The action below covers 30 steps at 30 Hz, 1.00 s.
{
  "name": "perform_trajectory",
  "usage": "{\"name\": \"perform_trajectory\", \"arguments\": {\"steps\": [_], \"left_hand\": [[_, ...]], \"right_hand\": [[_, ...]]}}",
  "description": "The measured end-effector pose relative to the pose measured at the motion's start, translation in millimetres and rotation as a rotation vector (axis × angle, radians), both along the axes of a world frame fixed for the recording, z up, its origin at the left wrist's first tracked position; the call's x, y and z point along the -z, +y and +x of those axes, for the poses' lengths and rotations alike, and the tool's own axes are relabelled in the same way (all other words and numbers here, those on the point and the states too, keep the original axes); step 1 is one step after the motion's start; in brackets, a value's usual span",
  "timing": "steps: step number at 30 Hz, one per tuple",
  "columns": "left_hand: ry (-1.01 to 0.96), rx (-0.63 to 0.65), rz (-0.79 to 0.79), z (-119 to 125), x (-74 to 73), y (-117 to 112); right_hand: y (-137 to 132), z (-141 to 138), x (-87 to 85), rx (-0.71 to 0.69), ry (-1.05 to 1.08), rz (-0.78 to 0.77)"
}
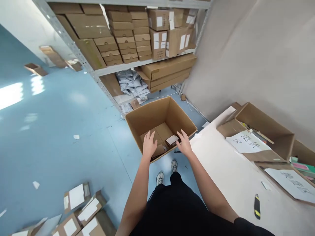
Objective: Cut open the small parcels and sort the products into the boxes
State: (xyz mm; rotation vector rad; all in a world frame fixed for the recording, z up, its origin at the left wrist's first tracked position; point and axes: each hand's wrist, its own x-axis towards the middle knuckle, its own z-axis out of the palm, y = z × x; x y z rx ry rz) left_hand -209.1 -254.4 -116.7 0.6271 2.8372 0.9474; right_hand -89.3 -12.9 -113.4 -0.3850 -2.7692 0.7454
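Note:
In front of my legs stands a large open cardboard box [145, 113]. Over its near side my left hand [149, 144] reaches in with the fingers spread and nothing in them. My right hand [183, 143] is also open, near the box's right corner, its fingers apart. Just left of the right fingertips, inside the box, lies a small carton with a white label [172, 140]. Other brown cardboard pieces [159, 150] rest on the box's bottom, partly hidden by the near wall and my left hand.
Ahead is a metal shelf [145, 62] stacked with cartons and grey plastic parcels [131, 82]. On my right, a white table [221, 164] bears open boxes [265, 131] and a yellow-black utility knife [257, 206]. Labelled cartons [90, 209] lie on the blue floor [98, 157] at left.

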Motion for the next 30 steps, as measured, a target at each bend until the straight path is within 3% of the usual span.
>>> {"name": "perform_trajectory", "arguments": {"steps": [6, 13, 17, 19, 22, 30], "left_hand": [[-0.089, -0.085, -0.030, -16.3, 22.7, 15.5], [-0.112, -0.100, -0.106, -58.4, 34.7, 72.3], [-0.155, -0.076, -0.134, -88.1, 60.6, 104.9], [-0.198, -0.069, -0.142, -102.8, 85.1, 118.4], [-0.286, -0.055, -0.149, -122.8, 137.3, 137.3], [-0.539, -0.065, -0.147, -149.5, 319.4, 187.4]], "right_hand": [[20.8, -49.6, 18.2, -0.087, -0.084, -0.056], [79.8, -120.0, 50.9, -0.142, -0.159, -0.117], [110.2, -161.8, 82.4, -0.159, -0.220, -0.117], [121.5, -181.0, 104.6, -0.157, -0.267, -0.109], [134.2, -206.9, 148.2, -0.138, -0.352, -0.084], [151.1, -251.6, 305.9, -0.125, -0.689, 0.025]]}}
